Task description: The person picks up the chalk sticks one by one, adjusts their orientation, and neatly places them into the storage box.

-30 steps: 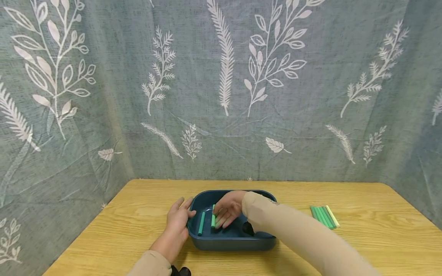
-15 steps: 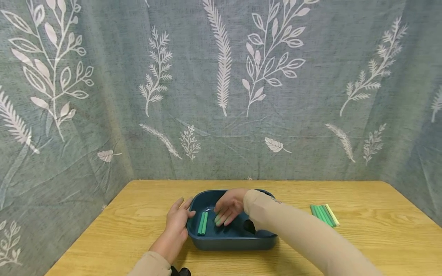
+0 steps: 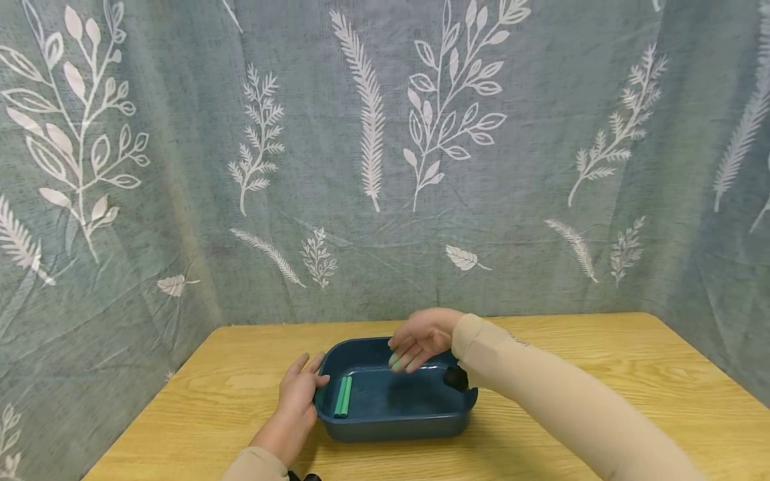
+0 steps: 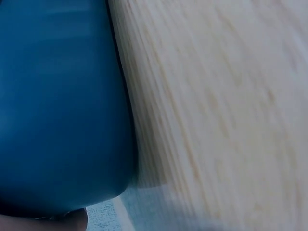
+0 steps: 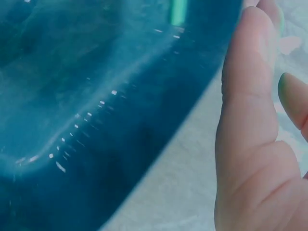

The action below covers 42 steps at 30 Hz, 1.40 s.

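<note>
A dark blue oblong tub (image 3: 397,427) with rounded corners stands on the table. Inside, near its left end, two green chalk-like sticks (image 3: 343,397) lie side by side. My left hand (image 3: 297,394) holds the tub's left end, thumb hooked over the rim and fingers outside; the left wrist view shows the tub's side wall (image 4: 62,106). My right hand (image 3: 424,339) hovers over the back of the tub, fingers loosely extended with green smudges on the tips, nothing in them. In the right wrist view one green stick (image 5: 178,12) shows at the top.
The wooden table (image 3: 180,414) runs out to both sides of the tub. A grey-green curtain (image 3: 361,267) with white leaf prints closes off the back and sides. The right sleeve (image 3: 559,394) crosses above the table's right side and hides part of it.
The right hand let go of the second green stick beside the first, then lifted up and to the right. The left hand stays at the tub. The sticks on the right are now hidden.
</note>
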{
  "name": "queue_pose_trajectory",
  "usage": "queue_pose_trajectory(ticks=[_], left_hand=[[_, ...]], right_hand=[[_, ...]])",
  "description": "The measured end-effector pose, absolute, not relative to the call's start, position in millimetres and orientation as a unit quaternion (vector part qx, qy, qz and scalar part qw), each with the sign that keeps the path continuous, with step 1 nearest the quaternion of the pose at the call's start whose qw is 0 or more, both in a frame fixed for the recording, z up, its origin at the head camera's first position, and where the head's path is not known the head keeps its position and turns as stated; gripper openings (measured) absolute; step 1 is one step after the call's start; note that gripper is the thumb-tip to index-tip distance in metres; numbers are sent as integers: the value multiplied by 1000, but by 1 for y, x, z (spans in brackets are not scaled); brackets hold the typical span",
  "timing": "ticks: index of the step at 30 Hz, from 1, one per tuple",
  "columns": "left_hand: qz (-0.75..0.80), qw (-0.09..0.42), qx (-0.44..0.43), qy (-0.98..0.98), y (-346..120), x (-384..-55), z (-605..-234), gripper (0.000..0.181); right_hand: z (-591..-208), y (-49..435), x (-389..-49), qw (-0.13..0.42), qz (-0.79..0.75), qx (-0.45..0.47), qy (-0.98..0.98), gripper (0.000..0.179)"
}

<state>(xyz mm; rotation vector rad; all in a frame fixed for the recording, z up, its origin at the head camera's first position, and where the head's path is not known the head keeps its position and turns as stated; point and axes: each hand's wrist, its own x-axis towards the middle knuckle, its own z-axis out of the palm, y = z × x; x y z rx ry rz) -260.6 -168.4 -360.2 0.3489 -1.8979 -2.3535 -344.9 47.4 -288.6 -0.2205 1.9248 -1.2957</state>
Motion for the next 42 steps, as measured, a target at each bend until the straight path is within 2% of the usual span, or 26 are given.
queue_pose_trajectory(ticks=[8, 30, 42], left_hand=[[-776, 56, 111, -619, -169, -259, -362, 79], [-773, 53, 112, -622, -168, -261, -365, 79], [-767, 51, 120, -628, -167, -263, -365, 80]], right_hand=[[-277, 83, -334, 375, -514, -108, 763, 50], [-296, 152, -307, 331, -546, -108, 762, 48], [-299, 183, -306, 323, -570, -106, 748, 36]])
